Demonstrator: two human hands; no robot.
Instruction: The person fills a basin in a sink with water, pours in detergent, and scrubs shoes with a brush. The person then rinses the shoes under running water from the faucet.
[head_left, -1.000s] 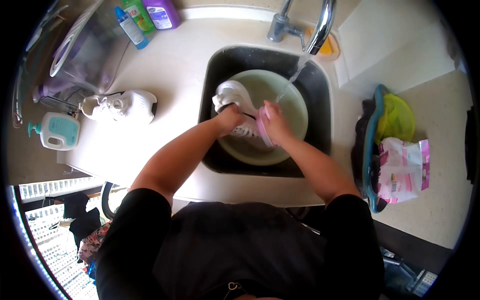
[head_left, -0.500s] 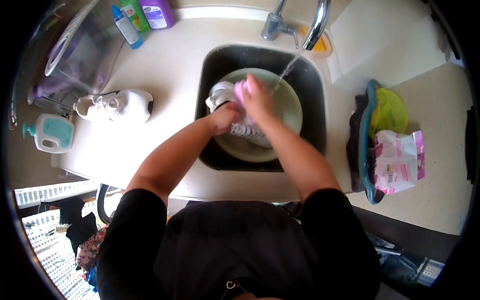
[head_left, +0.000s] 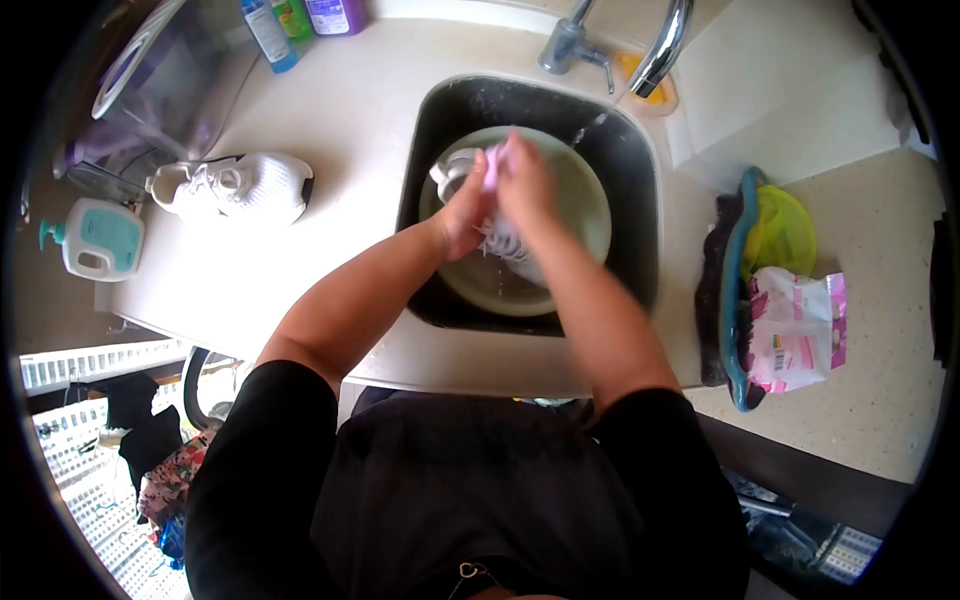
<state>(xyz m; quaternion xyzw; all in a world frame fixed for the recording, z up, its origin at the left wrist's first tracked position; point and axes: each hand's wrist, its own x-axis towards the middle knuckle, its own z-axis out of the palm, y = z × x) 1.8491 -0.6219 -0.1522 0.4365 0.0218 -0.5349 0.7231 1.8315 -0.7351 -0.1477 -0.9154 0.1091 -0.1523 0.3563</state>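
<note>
A white shoe (head_left: 512,250) is tilted over a pale green basin (head_left: 590,215) in the dark sink (head_left: 640,170). My left hand (head_left: 465,212) is closed on the shoe near its opening. In my right hand (head_left: 527,180), blurred by motion, is a pink brush (head_left: 491,168), pressed against the shoe; its bristles are hidden. Water runs thinly from the curved faucet (head_left: 662,50) at the basin's back right. Another white shoe (head_left: 240,188) lies on the counter to the left.
Left of the sink stand a pump bottle (head_left: 103,240), a clear container (head_left: 165,90) and blue (head_left: 270,38), green and purple bottles. An orange sponge (head_left: 645,80) sits behind the faucet. On the right are a blue-edged tray (head_left: 737,290), a yellow-green item (head_left: 785,230) and a pink-white packet (head_left: 795,330).
My right hand has moved the pink brush up and left along the shoe. My left hand has shifted slightly upward, still holding the shoe. The view has also shifted a little.
</note>
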